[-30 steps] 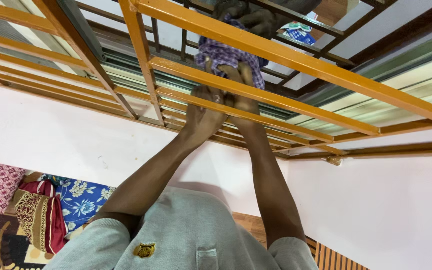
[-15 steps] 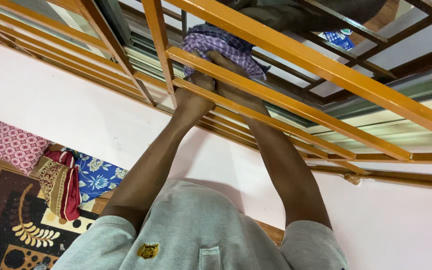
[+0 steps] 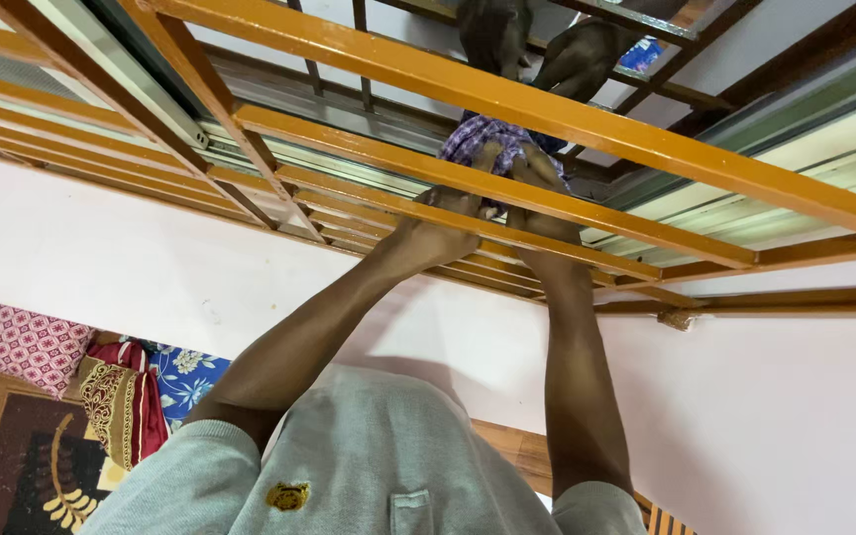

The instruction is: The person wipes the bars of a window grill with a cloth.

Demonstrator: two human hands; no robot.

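Orange-painted metal bars of a window grille ran across most of the view, w/ a glass pane and grey sliding frame behind them and a pale pink wall below. Your grey short-sleeved shirt filled the bottom centre. Lower left, on a wooden floor, lay a dark patterned rug, w/ a pink-patterned cushion, a red-and-gold cloth and a blue floral cushion bunched beside it against the wall.

Both your arms reached up thru the gaps betw. the bars. A purple checked cloth sat against the pane behind the bars, upper centre. Your right hand pressed on it, fingers spread flat over the fabric rather than pinching. Your left hand was just beside, its fingertips going behind a bar toward the cloth's lower edge; couldn't tell whether it gripped anything. Darker reflections of the hands showed in the glass above the cloth.
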